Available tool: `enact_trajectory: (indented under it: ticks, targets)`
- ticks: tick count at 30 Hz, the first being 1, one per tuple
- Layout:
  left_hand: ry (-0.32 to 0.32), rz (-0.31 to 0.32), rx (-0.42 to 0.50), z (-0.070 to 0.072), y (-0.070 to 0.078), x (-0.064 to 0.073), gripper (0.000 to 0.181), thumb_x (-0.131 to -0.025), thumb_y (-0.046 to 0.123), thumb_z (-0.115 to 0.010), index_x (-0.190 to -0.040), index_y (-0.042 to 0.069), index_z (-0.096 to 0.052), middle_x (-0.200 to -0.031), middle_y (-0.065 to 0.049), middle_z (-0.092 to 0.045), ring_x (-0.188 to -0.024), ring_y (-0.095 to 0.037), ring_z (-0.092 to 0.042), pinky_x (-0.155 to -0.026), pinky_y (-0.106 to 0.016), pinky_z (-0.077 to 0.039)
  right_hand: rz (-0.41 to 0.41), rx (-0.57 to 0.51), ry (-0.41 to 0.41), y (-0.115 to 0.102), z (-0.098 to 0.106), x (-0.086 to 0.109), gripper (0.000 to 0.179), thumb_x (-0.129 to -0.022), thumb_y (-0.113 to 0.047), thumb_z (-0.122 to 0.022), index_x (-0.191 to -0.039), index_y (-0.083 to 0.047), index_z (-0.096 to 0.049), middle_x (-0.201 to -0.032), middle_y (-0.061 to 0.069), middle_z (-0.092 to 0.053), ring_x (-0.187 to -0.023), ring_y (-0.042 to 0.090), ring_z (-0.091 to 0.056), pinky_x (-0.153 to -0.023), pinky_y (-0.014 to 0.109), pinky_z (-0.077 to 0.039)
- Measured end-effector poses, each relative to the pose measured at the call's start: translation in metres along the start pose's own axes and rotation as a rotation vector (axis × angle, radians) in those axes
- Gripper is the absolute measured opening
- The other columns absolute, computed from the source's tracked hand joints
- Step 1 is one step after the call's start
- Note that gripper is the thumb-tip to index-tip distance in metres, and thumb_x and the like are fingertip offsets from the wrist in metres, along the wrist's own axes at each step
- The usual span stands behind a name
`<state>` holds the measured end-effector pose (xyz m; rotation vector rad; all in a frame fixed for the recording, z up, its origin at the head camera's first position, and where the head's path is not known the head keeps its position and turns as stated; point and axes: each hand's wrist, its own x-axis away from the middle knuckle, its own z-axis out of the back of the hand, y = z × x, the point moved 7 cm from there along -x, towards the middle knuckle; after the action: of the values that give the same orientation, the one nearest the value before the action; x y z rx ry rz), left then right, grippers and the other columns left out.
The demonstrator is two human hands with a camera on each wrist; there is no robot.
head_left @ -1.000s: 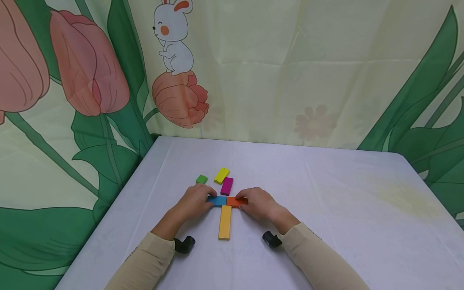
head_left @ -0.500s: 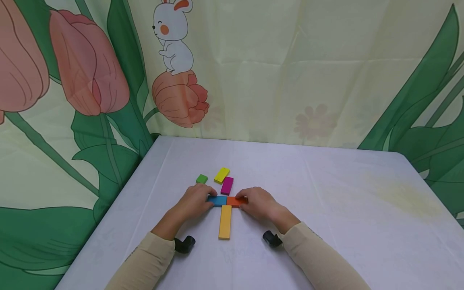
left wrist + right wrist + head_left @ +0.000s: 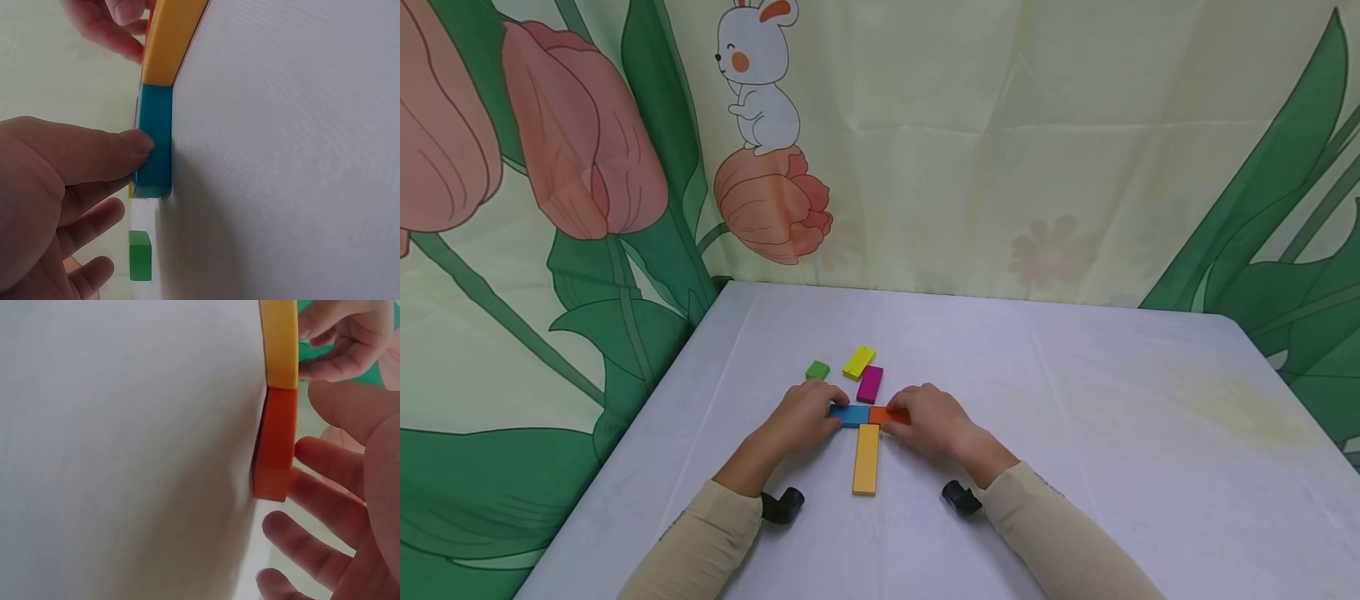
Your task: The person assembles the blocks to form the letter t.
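On the table, a blue block (image 3: pixel 853 416) and an orange-red block (image 3: pixel 879 414) lie end to end. A long yellow-orange block (image 3: pixel 866 461) runs from their joint toward the person, like a T's stem. My left hand (image 3: pixel 801 417) pinches the blue block at its outer end; in the left wrist view the thumb (image 3: pixel 139 142) presses its near side. Over the orange-red block's outer end sits my right hand (image 3: pixel 936 421). In the right wrist view its fingers (image 3: pixel 319 547) are spread, and the thumb stands off the block's near side. Fingertip contact behind that block is unclear.
Behind the T lie a magenta block (image 3: pixel 870 385), a yellow block (image 3: pixel 859 362) and a small green block (image 3: pixel 817 370), the last near the left hand. A white cloth covers the table (image 3: pixel 1112 442). A printed curtain (image 3: pixel 940 150) hangs behind it.
My right hand has shifted slightly left and its thumb has moved off the orange-red block's outer edge. The left hand and the blocks have stayed in place.
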<state>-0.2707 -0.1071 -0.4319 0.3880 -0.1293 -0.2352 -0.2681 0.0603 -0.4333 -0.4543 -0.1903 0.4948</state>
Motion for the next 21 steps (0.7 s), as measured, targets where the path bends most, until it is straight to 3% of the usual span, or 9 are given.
enact_trajectory:
  ticks: [4,10,17,21]
  targets:
    - [-0.011,0.001,0.0,-0.002,-0.001,-0.001,0.027,-0.086,0.013,-0.08,-0.112,0.012,-0.073,-0.113,-0.004,-0.064,-0.113,-0.024,-0.054,-0.097,-0.041,-0.05,0.02,0.031,0.001,-0.005,-0.001,0.0,0.04,-0.088,-0.034,-0.076,-0.121,-0.012,-0.07,-0.118,0.004,-0.066,-0.111,0.025,-0.055,-0.088,0.039,-0.052]
    - [-0.015,0.0,0.006,-0.002,-0.002,-0.001,0.027,-0.087,0.013,-0.08,-0.113,0.012,-0.073,-0.114,-0.004,-0.064,-0.114,-0.024,-0.054,-0.097,-0.041,-0.05,0.032,-0.004,-0.002,-0.009,-0.005,0.0,0.045,-0.089,-0.037,-0.075,-0.126,-0.012,-0.067,-0.117,0.002,-0.065,-0.111,0.024,-0.053,-0.088,0.039,-0.05]
    - [-0.022,0.02,0.013,-0.002,-0.003,-0.001,0.029,-0.086,0.013,-0.08,-0.113,0.013,-0.073,-0.115,-0.004,-0.063,-0.114,-0.024,-0.054,-0.097,-0.041,-0.051,0.022,0.034,-0.046,-0.012,-0.009,0.0,0.056,-0.086,-0.045,-0.076,-0.133,-0.016,-0.065,-0.142,0.006,-0.054,-0.13,0.031,-0.045,-0.098,0.051,-0.046]
    - [-0.018,0.025,0.021,-0.002,-0.003,-0.001,0.029,-0.086,0.013,-0.081,-0.113,0.014,-0.073,-0.115,-0.004,-0.063,-0.114,-0.024,-0.054,-0.097,-0.041,-0.051,0.024,0.063,-0.054,-0.013,-0.011,0.0,0.055,-0.086,-0.045,-0.075,-0.133,-0.018,-0.065,-0.145,0.006,-0.051,-0.132,0.032,-0.042,-0.1,0.052,-0.044]
